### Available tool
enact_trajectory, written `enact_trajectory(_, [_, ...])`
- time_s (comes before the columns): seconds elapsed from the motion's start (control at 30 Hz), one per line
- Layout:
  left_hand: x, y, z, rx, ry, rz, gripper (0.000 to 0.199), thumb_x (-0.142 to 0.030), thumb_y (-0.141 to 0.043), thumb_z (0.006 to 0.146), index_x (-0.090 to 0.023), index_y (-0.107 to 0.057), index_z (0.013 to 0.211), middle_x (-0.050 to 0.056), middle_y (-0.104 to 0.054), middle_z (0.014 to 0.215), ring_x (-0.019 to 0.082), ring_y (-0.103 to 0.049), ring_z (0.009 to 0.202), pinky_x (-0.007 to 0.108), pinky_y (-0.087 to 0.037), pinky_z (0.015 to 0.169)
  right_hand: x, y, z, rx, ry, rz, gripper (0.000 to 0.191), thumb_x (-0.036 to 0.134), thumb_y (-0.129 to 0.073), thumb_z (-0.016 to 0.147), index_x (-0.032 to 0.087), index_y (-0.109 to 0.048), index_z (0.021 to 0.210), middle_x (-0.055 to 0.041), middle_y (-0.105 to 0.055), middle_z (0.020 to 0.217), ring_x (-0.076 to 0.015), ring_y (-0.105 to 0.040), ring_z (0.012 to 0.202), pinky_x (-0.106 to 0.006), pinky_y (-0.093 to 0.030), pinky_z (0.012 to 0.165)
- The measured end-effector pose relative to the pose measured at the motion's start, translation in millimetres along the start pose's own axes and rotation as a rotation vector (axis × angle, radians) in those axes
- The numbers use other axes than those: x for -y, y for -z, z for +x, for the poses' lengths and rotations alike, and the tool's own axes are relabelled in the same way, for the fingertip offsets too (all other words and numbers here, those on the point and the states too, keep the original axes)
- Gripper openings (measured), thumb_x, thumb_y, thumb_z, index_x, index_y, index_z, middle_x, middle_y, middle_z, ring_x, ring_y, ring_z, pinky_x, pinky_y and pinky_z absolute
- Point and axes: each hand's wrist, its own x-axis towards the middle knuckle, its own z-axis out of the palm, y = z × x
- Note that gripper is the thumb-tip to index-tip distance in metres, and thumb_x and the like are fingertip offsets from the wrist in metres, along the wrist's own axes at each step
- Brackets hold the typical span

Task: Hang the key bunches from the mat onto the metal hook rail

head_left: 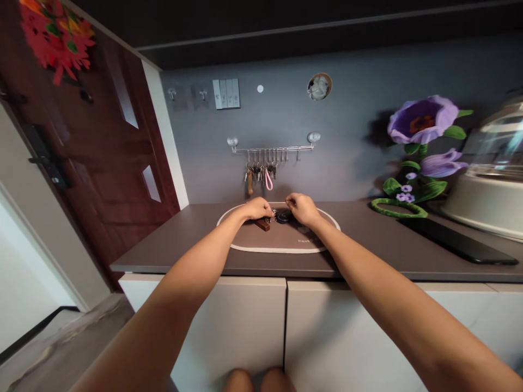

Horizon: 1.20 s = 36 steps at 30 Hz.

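Note:
Both hands are over an oval brown mat (pixel 278 245) with a pale rim on the countertop. My left hand (pixel 258 208) has its fingers pinched together at small shiny metal pieces (pixel 274 213), perhaps keys; what it grips is too small to make out. Below it lies a brown bar-shaped piece (pixel 265 225), partly hidden by the hand. A dark round object (pixel 284 216) rests on the mat between the hands. Just right of and above it, my right hand (pixel 303 209) is closed, thumb and fingers together; whatever is in them is hidden.
Behind the hands, a wall-mounted hook rail (pixel 273 148) carries several bunches of keys (pixel 258 172) and a pink strap (pixel 268 179). To the right are a black phone-like slab (pixel 461 242), purple flowers (pixel 423 128) and a domed appliance (pixel 490 190). A dark shelf (pixel 286 32) overhangs.

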Motion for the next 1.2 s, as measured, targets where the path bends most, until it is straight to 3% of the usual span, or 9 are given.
enact_trajectory(0.23, [8.9,9.4,-7.9,-0.013,-0.044,-0.066,0.022,-0.032,-0.061,0.059,-0.010,-0.065,0.061,0.003,-0.060,0.058,0.010,-0.048,0.051,0.023,-0.035,0.053,0.6,-0.2,-0.4,0.012,0.023,-0.025,0.017,0.018,-0.045,0.077,0.017,-0.061,0.081,-0.0063,-0.064,0.084,-0.0151,-0.056,0.075,-0.023,-0.037,0.067])
enact_trajectory(0.53, [14.0,21.4,-9.9,-0.038,-0.040,-0.181,0.031,-0.041,-0.062,0.061,-0.011,-0.065,0.070,0.002,-0.059,0.061,0.009,-0.046,0.052,0.023,-0.033,0.053,2.3,1.0,-0.5,0.046,0.043,-0.039,0.017,0.016,-0.044,0.077,0.018,-0.060,0.080,-0.0049,-0.064,0.084,-0.0147,-0.055,0.076,-0.022,-0.036,0.066])
enact_trajectory(0.87, [8.9,21.0,-8.6,-0.092,-0.032,-0.476,0.030,-0.038,-0.065,0.060,-0.011,-0.062,0.073,0.000,-0.057,0.063,0.007,-0.045,0.056,0.023,-0.034,0.060,10.1,2.7,-2.9,0.057,0.083,-0.023,0.016,0.019,-0.044,0.079,0.019,-0.060,0.082,-0.0045,-0.064,0.087,-0.0136,-0.056,0.079,-0.021,-0.036,0.069])
enact_trajectory(1.2, [-4.2,26.3,-13.4,-0.088,-0.041,-0.909,0.023,-0.029,-0.068,0.062,-0.013,-0.056,0.075,-0.001,-0.056,0.073,0.008,-0.051,0.073,0.027,-0.038,0.078,16.7,3.5,-4.1,-0.009,0.155,0.037,0.017,0.015,-0.044,0.077,0.017,-0.060,0.083,-0.0051,-0.064,0.085,-0.0142,-0.055,0.076,-0.023,-0.037,0.069])
